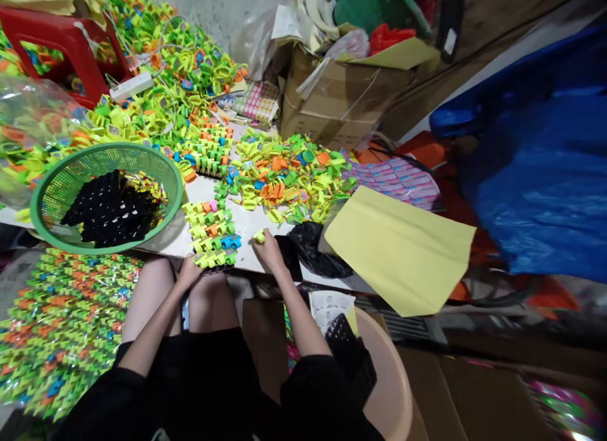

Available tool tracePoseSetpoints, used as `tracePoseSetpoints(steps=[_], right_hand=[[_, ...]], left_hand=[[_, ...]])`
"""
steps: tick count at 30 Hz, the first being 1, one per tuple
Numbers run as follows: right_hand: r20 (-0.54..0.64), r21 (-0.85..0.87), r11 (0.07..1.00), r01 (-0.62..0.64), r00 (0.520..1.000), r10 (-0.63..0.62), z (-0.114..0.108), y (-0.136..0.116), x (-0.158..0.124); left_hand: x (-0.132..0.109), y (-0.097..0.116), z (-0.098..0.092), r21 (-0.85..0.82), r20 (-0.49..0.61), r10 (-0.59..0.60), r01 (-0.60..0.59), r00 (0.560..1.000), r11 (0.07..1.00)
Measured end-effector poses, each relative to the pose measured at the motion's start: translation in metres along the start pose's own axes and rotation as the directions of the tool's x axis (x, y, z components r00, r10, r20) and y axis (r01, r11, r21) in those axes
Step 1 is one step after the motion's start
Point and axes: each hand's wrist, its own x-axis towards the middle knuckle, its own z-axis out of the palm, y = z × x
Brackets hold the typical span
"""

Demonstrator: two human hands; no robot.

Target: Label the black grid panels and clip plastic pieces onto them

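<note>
My left hand (190,271) grips the near left edge of a black holed tray, mostly hidden under rows of small plastic toy pieces (213,232) in yellow-green, green, orange and blue. That tray rests at the table's front edge, above my lap. Just to its right, my right hand (269,253) pinches one yellow-green toy piece (258,237) between thumb and fingers. Beyond both hands lies a loose heap of similar pieces (279,175). Another filled tray (212,151) stands farther back, beside the heap.
A green basket (42,217) at left holds black trays and small coloured parts. Yellow card (401,251) and a black plastic bag (315,248) lie at right. A cardboard box (332,106), red stool (57,30) and power strip (131,86) stand behind. A pale tub (396,390) sits below.
</note>
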Motion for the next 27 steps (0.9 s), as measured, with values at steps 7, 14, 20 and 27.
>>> tracePoseSetpoints(steps=[7, 14, 20, 27], right_hand=[[0.198, 0.721, 0.665, -0.198, 0.977, 0.076, 0.042, -0.020, -0.041], [0.113, 0.669, 0.732, -0.130, 0.991, 0.072, 0.050, -0.027, -0.039], [0.094, 0.574, 0.816, -0.062, 0.996, 0.010, 0.046, -0.024, -0.045], [0.127, 0.141, 0.985, 0.102, 0.985, -0.120, 0.037, -0.032, -0.043]], left_hand=[[0.003, 0.004, 0.000, -0.007, -0.018, -0.047, 0.047, 0.999, 0.999], [0.002, 0.017, 0.000, 0.036, -0.029, -0.031, 0.032, 0.999, 0.999], [0.002, 0.016, 0.001, 0.050, -0.061, -0.046, 0.049, 0.997, 0.998], [0.002, 0.014, 0.001, 0.134, -0.059, -0.045, 0.052, 0.997, 0.990]])
